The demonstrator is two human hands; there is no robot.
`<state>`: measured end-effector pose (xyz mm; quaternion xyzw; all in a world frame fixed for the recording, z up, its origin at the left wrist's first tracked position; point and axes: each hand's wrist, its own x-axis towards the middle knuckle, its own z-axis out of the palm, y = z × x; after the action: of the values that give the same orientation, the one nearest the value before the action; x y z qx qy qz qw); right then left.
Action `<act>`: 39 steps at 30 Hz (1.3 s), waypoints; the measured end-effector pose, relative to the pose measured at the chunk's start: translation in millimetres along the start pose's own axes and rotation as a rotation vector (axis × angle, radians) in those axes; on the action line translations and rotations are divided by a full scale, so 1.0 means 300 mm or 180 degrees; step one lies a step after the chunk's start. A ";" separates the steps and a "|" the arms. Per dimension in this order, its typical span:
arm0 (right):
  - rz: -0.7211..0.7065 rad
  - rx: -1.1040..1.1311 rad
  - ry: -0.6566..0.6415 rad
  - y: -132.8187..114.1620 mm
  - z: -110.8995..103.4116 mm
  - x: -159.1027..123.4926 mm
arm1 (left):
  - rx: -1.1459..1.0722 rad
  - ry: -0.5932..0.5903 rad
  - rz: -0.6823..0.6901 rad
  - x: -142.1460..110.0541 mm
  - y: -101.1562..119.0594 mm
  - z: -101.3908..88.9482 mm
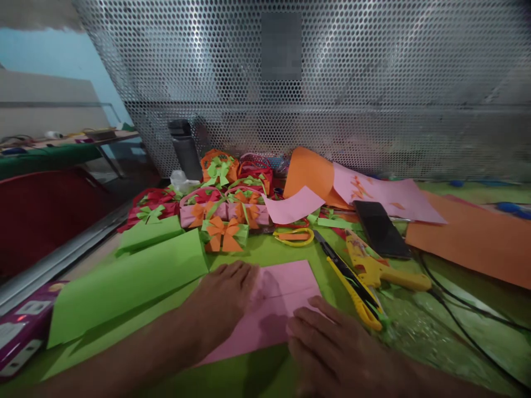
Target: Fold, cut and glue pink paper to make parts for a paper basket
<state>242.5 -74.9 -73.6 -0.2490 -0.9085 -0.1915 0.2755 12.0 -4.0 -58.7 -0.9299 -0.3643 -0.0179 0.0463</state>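
Note:
A pink sheet of paper (269, 326) lies on the green surface before me, with a crease across its upper part. My left hand (232, 293) rests on the sheet's left side, fingers lying over it and a little blurred. At the lower right edge of the same sheet is my right hand (332, 342), palm down, its fingers apart and touching the paper. Neither hand is wrapped around anything. To the right of the sheet lies a yellow and black box cutter (352, 284). Yellow-handled scissors (294, 237) sit just beyond it.
Small paper bags with bows (224, 232) cluster behind. Curled green paper (133, 282) lies left, near a purple power strip (29, 326). A yellow glue gun (390, 276), its cable, a phone (379, 229) and orange sheets (473, 232) are right. A dark bottle (185, 149) stands by the perforated metal panel (352, 110).

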 end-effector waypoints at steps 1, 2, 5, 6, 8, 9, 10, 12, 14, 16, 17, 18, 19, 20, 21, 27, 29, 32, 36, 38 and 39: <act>0.0003 -0.0029 -0.0041 -0.001 0.000 -0.001 | 0.0114 -0.0060 0.0048 -0.001 -0.001 0.005; 0.0008 -0.0039 -0.0076 -0.002 0.000 -0.002 | 0.0217 -0.0165 0.0077 -0.001 -0.002 0.007; 0.0022 -0.0043 -0.0033 -0.004 0.002 -0.005 | 0.0320 -0.0353 0.0080 -0.001 0.000 -0.001; 0.0013 -0.0061 -0.0014 -0.004 0.001 -0.005 | 0.0270 -0.0348 0.0064 -0.001 0.001 -0.007; 0.0009 -0.0118 -0.0031 -0.005 0.000 -0.006 | 0.0081 -0.0292 0.0034 -0.002 0.003 -0.018; 0.0022 -0.0142 -0.0044 -0.006 -0.001 -0.007 | -0.0016 -0.0256 0.0028 -0.004 0.004 -0.023; 0.0073 -0.0163 -0.0060 -0.006 -0.002 -0.007 | -0.0091 -0.0239 0.0029 -0.005 0.004 -0.026; 0.0236 -0.0192 -0.0052 -0.005 -0.002 -0.008 | -0.0132 -0.0280 0.0063 -0.009 0.004 -0.030; 0.0339 -0.0199 -0.0026 -0.004 0.001 -0.007 | -0.0088 -0.0379 0.0107 -0.012 0.003 -0.034; 0.0320 -0.0191 0.0015 -0.004 0.005 -0.006 | -0.0023 -0.0512 0.0132 -0.016 0.001 -0.042; 0.0299 -0.0183 0.0028 -0.003 0.006 -0.005 | -0.0005 -0.0575 0.0132 -0.019 -0.001 -0.046; 0.0290 -0.0180 0.0035 -0.003 0.005 -0.004 | -0.0020 -0.0619 0.0134 -0.024 -0.004 -0.050; 0.0285 -0.0179 0.0039 -0.003 0.003 -0.004 | -0.0076 -0.0633 0.0147 -0.031 -0.010 -0.052; 0.0264 -0.0178 0.0031 -0.002 0.000 -0.004 | -0.0168 -0.0605 0.0183 -0.039 -0.017 -0.052; 0.0213 -0.0172 0.0011 -0.001 -0.004 -0.004 | -0.0282 -0.0556 0.0236 -0.048 -0.026 -0.049; 0.0005 -0.0018 -0.0252 0.004 -0.018 -0.011 | -0.0630 -0.0417 0.0365 -0.064 -0.056 -0.032; 0.0050 0.0028 -0.0268 0.003 -0.016 -0.013 | -0.0575 -0.0508 0.0291 -0.046 -0.038 -0.052; 0.0067 0.0036 -0.0255 0.003 -0.014 -0.011 | -0.0447 -0.0665 0.0129 -0.019 -0.006 -0.088; 0.0053 0.0069 -0.0187 0.005 -0.014 -0.004 | -0.0410 -0.0478 -0.0039 -0.006 -0.002 -0.097; 0.0076 0.0093 -0.0149 0.005 -0.015 -0.002 | -0.0460 -0.0419 -0.0209 -0.004 -0.017 -0.089; 0.0090 0.0082 -0.0118 0.005 -0.015 -0.001 | -0.0513 -0.0397 -0.0327 -0.002 -0.027 -0.087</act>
<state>245.3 -75.7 -70.0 -0.2617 -0.9123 -0.1712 0.2645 6.1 -1.2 -32.2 -0.9101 -0.4111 0.0084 -0.0524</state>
